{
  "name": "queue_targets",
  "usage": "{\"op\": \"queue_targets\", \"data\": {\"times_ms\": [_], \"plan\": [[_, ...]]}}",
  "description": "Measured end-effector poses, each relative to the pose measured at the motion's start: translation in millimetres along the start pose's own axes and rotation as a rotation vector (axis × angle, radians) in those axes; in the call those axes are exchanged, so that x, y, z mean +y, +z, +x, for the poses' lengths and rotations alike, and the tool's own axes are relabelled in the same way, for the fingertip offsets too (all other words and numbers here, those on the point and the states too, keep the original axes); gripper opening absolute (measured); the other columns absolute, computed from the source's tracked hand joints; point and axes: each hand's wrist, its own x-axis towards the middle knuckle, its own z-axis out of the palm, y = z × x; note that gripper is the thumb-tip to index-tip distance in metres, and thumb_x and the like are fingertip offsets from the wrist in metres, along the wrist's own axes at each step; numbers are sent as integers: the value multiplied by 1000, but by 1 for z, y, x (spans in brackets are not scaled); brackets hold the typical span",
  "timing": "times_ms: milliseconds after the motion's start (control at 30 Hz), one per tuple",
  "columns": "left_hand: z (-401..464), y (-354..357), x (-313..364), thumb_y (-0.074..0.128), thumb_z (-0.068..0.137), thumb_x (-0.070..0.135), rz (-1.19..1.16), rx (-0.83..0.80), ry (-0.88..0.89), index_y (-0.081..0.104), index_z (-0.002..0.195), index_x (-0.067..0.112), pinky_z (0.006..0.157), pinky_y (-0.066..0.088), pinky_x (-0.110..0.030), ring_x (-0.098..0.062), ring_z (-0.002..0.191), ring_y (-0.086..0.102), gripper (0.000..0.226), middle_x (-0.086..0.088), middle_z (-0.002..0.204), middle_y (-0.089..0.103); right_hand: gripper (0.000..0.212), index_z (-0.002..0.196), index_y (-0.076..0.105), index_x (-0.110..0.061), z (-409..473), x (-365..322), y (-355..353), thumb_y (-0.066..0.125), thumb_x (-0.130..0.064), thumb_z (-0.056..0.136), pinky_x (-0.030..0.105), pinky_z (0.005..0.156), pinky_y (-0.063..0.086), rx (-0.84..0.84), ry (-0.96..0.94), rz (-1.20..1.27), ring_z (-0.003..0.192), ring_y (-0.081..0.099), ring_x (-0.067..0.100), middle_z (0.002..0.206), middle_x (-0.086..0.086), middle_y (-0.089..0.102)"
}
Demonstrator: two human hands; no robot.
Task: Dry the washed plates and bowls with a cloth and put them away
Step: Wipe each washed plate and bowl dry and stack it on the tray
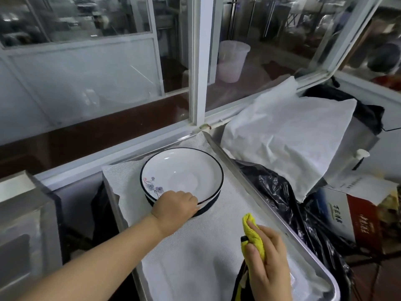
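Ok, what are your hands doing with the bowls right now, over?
Left hand gripping near rim of top bowl, stacked on lined tray. Right hand holding yellow cloth. Nothing blocking.

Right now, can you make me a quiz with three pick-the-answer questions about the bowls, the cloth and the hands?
1. Where do the stacked bowls stand?
A. On the lined metal tray
B. On the white sheet at the right
C. Inside the pale bucket behind the glass

2. What colour is the cloth?
A. Red
B. Yellow
C. Blue

3. What is the left hand doing?
A. Hanging loose away from everything
B. Pressing flat on the window
C. Gripping the near rim of the top bowl

Answers:
1. A, the bowls sit on the white liner at the far end of the tray.
2. B, the cloth held in the right hand is bright yellow.
3. C, the left hand's fingers curl over the dark-edged rim nearest the person.
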Motion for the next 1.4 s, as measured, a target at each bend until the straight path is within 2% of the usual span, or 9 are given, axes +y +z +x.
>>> {"op": "queue_targets", "data": {"times_ms": [300,433,667,867,933,1033,1200,1300,1400], "plan": [[-9,34,1,90,50,35,49,40,63,54,47,21,38,34,-20,-12,42,49,39,5,49,50,44,112,66,-33,4,12,10,49,-45,74,42,88,43,17,35,-18,102,56,28,109,-15,55],[-16,47,3,74,70,51,89,107,101,56,50,21,40,35,-20,-12,44,50,40,5,52,52,41,111,67,-32,4,16,12,49,-45,76,35,86,43,13,32,-33,101,56,26,108,-15,56],[-20,60,3,43,88,46,89,149,69,57,55,22,43,37,-21,-13,48,52,44,5,56,53,43,111,66,-35,3,15,17,48,-48,74,37,88,43,-23,73,-36,104,55,24,110,-16,55],[-16,47,0,79,60,56,56,80,49,60,54,21,42,40,-20,-12,48,54,40,5,55,55,38,113,65,-35,-5,5,21,53,-41,77,43,92,43,-63,55,-31,107,53,16,110,-19,53],[-21,32,0,82,53,59,13,59,-20,63,56,20,44,43,-20,-13,51,57,44,5,58,59,37,113,64,-35,-8,1,22,55,-27,78,38,93,42,-75,36,-22,108,53,18,110,-19,53],[-49,5,-4,71,69,50,-93,92,-148,65,62,14,51,49,-25,-17,60,63,36,1,67,64,40,114,62,-36,-14,-14,25,55,-20,79,20,92,41,-87,-1,-6,109,54,19,111,-14,55],[-146,-53,-10,48,79,37,-196,77,-425,69,71,12,53,53,-27,-20,63,66,34,-1,76,69,36,115,62,-33,-32,-61,43,53,-30,81,14,90,40,-171,-50,62,108,54,10,113,-5,54],[-217,-89,-13,45,82,35,-240,26,-588,67,69,14,47,51,-27,-18,59,65,34,1,73,67,38,120,63,-21,-53,-98,66,52,-17,84,3,86,35,-272,-141,73,109,51,0,115,2,54],[-294,-123,-15,51,82,31,-220,-18,-789,63,64,14,36,43,-25,-21,46,58,27,2,63,60,39,121,63,-23,-88,-138,100,50,-28,85,2,88,34,-373,-221,102,111,49,-4,116,-2,52]]}}
